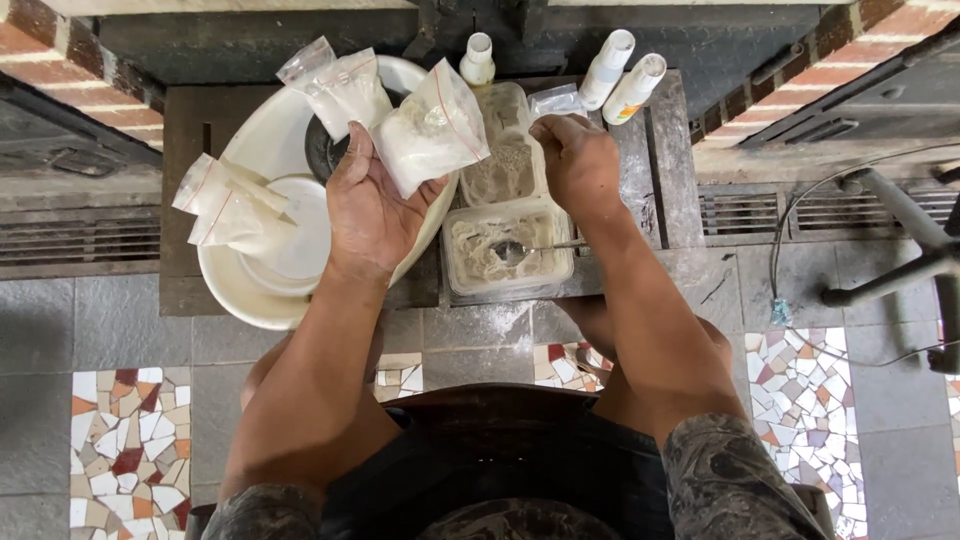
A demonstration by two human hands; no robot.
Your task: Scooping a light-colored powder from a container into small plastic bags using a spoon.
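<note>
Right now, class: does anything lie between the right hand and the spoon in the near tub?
Nothing visible does. The right hand hovers over the far tub; the spoon lies uncovered in the near tub.

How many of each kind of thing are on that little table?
Filled plastic bags of white powder: 4, one held in the left hand, at
Clear tubs of greyish powder: 2
White bottles: 3
Spoons: 1
White basins: 1
Total: 11
The right hand touches a small empty bag, not counted.
</note>
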